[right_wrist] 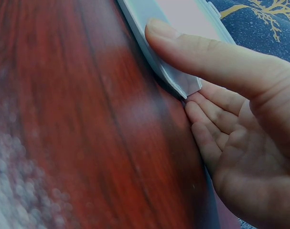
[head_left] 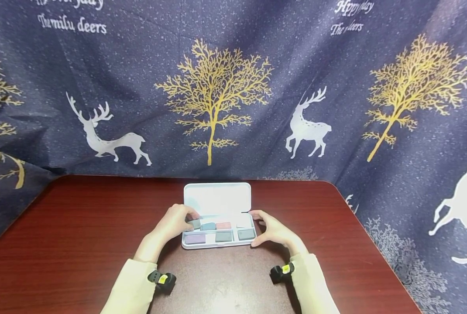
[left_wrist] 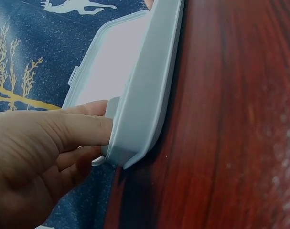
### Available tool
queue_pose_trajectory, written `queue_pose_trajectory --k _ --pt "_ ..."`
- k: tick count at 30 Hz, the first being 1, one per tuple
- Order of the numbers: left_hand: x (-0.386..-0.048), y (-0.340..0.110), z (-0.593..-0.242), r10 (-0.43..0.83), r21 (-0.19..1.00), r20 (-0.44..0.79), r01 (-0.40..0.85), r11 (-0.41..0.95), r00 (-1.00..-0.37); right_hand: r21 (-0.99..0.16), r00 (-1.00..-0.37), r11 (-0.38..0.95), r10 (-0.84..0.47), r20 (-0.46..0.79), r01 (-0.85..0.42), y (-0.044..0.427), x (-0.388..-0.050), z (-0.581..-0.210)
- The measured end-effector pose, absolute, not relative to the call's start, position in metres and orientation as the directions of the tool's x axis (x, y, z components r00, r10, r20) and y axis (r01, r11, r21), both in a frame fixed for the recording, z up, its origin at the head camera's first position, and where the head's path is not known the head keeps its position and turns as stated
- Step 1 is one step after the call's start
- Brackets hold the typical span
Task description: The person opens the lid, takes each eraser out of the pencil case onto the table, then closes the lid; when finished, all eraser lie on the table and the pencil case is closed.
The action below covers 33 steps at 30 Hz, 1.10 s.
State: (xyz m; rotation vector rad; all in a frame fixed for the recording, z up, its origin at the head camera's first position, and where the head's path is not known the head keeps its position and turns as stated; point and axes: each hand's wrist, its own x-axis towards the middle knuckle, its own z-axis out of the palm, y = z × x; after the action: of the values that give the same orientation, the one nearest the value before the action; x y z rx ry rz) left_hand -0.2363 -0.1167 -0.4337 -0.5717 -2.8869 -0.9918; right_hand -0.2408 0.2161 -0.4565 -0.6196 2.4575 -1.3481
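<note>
A pale blue-white case [head_left: 218, 246] lies open on the table, its lid [head_left: 218, 198] tilted up at the back. Small rectangular blocks sit in its compartments, among them a purple block [head_left: 195, 239], a blue block [head_left: 208, 226], a pink block [head_left: 223, 225] and dark grey-green ones. At the case's left end my left hand [head_left: 177, 221] pinches a grey block [head_left: 194, 223] between thumb and fingers. The left wrist view shows this grey block [left_wrist: 112, 107] partly hidden by the fingers. My right hand [head_left: 272, 229] holds the case's right end, thumb at the front corner, fingers along the side.
The case rests on a dark red wooden table [head_left: 100, 218]. Behind the table hangs a dark blue cloth [head_left: 245, 144] printed with deer and trees. Each wrist carries a black strap-on camera, the left camera [head_left: 166, 283] and the right camera [head_left: 277, 274].
</note>
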Motion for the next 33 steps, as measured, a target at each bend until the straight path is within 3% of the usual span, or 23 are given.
queue_pose_trajectory --k 14,24,33 --pt "-0.236 -0.12 -0.435 0.332 0.647 0.148 0.345 0.68 -0.932 -0.845 -0.872 0.477 -0.489 -0.028 -0.241 0.216 -0.24 -0.455" --pt "-0.237 -0.137 -0.426 0.313 0.726 0.242 0.385 0.57 -0.918 -0.836 -0.874 0.489 -0.486 -0.022 -0.251 0.215 -0.242 -0.454" --pt "-0.24 -0.168 -0.426 0.259 0.769 0.092 0.234 0.595 -0.961 -0.842 -0.875 0.488 -0.482 -0.039 -0.231 0.215 -0.241 -0.456"
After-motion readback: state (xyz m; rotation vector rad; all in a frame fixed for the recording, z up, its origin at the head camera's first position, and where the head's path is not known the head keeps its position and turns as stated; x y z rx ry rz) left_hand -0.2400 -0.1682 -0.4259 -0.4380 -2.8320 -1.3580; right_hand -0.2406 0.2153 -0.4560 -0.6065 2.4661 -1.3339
